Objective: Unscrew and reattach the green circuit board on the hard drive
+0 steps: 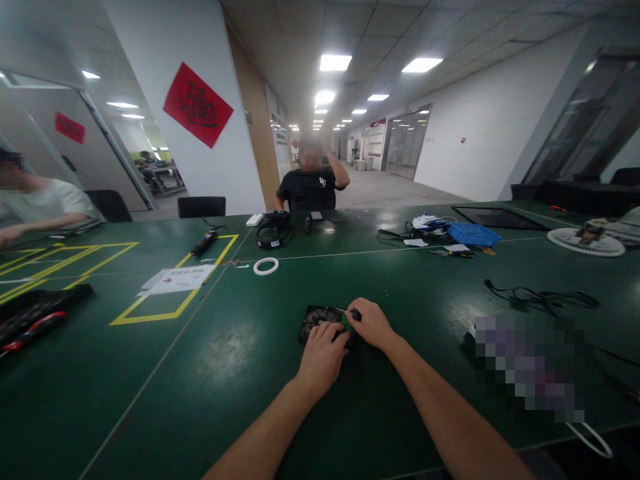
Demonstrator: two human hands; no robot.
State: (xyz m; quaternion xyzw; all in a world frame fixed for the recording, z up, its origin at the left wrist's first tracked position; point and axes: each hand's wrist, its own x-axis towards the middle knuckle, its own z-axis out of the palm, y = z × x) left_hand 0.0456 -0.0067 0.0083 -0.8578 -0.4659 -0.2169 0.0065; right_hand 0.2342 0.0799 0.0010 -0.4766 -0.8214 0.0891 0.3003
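A small black square fan (316, 319) lies flat on the green table (240, 373) just ahead of me. My left hand (323, 353) rests on its near right corner, fingers curled down on the frame. My right hand (371, 323) is closed round a small screwdriver (350, 312) with a dark handle, its thin shaft pointing left over the fan. Something small and green shows between the two hands; I cannot make out what it is.
A white tape ring (265, 266) and a paper sheet (176, 280) inside yellow floor-tape lines lie to the far left. Black cable (540, 295) and a blurred patch are at right. A blue tray (473, 234), headphones (273, 231) and a seated person (311, 183) are across; another person sits far left.
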